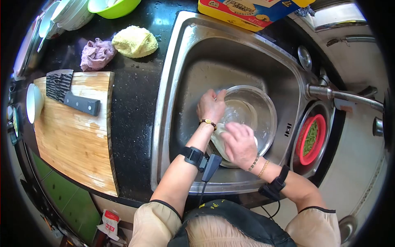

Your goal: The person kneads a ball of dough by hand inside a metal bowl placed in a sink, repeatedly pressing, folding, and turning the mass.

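A round stainless steel basin [269, 119] sits tilted in the sink, with cloudy water inside. My left hand [212, 106] is closed on the basin's upper left rim, thumb and fingers pinching the edge. Over the near part of the basin, my right hand [240, 144] bends its fingers down onto a pale cloth-like thing [219, 142]. Most of that pale thing is covered by the hand, and the right fingers are slightly blurred.
Around the basin is the steel sink [195, 70], with a faucet [354, 94] at right. A red basket [303, 150] of green pieces stands beside it. Left are a cutting board [74, 144], a cleaver [82, 103], a white bowl [34, 103] and two cloths [135, 42].
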Motion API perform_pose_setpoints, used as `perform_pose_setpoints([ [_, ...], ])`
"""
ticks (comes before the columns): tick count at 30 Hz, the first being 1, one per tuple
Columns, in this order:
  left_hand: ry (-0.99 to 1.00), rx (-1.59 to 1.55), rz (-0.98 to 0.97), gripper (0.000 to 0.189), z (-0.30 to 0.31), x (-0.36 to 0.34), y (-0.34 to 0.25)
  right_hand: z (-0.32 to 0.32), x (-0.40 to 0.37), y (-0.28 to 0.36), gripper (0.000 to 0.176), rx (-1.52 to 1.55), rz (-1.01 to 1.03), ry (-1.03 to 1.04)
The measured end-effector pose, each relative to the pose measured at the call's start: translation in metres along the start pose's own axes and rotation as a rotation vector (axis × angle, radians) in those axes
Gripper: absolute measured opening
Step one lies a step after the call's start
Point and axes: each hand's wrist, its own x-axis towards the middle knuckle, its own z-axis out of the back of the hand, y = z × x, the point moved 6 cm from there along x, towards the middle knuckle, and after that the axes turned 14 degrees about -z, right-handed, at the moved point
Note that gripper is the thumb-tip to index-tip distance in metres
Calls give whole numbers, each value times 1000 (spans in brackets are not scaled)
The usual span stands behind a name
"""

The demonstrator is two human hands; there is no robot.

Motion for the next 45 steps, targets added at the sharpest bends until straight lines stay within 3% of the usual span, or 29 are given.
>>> perform_pose_setpoints([
  [2, 19, -8, 21, 40, 0, -1, -1, -17, -11, 7, 34, -36, 62, 154],
  [20, -6, 50, -1, 38, 2, -4, -7, -64, -16, -16, 25, -124, 265, 84],
  [32, -49, 72, -27, 40, -1, -3, -4, -73, 25, -69, 25, 128, 188, 74],
  [43, -97, 40, -56, 40, 1, -5, 2, -80, 59, -101, 13, 270, 81, 12],
  [45, -144, 39, -147, 42, 1, -1, 1, -75, 59, -100, 12, 262, 62, 16],
])
